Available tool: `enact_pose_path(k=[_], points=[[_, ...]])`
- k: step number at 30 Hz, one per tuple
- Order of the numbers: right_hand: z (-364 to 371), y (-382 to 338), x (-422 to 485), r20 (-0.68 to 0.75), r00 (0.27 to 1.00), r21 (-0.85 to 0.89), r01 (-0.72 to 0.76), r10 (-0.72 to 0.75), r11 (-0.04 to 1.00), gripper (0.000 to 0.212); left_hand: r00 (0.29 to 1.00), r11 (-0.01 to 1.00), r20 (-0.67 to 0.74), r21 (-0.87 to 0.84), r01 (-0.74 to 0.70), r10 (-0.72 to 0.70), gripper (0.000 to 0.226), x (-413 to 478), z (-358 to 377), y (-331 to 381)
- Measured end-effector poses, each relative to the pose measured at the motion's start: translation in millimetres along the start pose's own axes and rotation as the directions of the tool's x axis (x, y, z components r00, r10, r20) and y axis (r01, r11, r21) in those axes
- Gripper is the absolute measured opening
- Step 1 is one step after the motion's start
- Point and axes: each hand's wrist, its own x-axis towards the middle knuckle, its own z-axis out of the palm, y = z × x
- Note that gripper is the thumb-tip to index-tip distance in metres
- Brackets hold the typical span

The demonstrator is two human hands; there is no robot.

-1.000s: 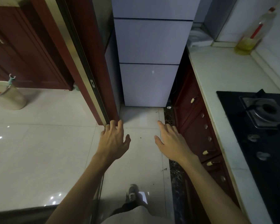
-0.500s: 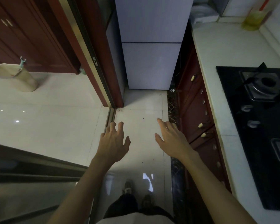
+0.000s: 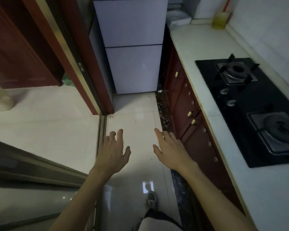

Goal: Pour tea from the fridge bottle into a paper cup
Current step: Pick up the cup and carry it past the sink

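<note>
Two bare hands are hovering over the pale tiled floor (image 3: 132, 117), holding nothing. The left hand (image 3: 113, 152) is spreading its fingers (image 3: 119, 135) wide, the tips curling loosely. The right hand (image 3: 170, 150) is keeping its fingers (image 3: 158, 135) nearly straight and relaxed, near the dark red cabinet front (image 3: 182, 100). Ahead, the white fridge (image 3: 132, 47) is standing at the end of the narrow aisle with its doors closed, well apart from both hands, hiding whatever is inside. On the right, the white table (image 3: 198, 44) is carrying a black two-burner gas hob (image 3: 250, 104) and, far back near the wall, a yellowish bottle (image 3: 219, 20). One shoe (image 3: 151, 200) is showing on the floor between the arms
</note>
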Motion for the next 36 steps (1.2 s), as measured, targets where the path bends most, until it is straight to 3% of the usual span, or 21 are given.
enact_pose_path(k=[7,12,23,36], points=[[8.7,-1.2,-88.4,-0.054,0.977,0.005,-0.206,0.206,0.979,0.06,0.974,0.975,0.05,-0.004,-0.22,0.22,0.063,-34.2,12.6,22.3],[12.4,15.2,-161.7,-0.09,0.906,0.027,-0.413,0.414,0.91,0.061,0.911,0.918,0.12,-0.02,-0.396,0.396,0.064,-55.1,30.2,61.6],[9.2,52.6,-305.7,-0.174,0.602,0.179,-0.759,0.78,0.626,0.059,0.621,0.639,0.19,-0.046,-0.768,0.76,0.061,-87.4,58.6,186.9],[25.7,105.4,-477.9,-0.16,0.302,0.262,-0.905,0.94,0.335,0.061,0.312,0.336,0.251,-0.06,-0.94,0.916,0.062,-186.3,107.6,341.1]])
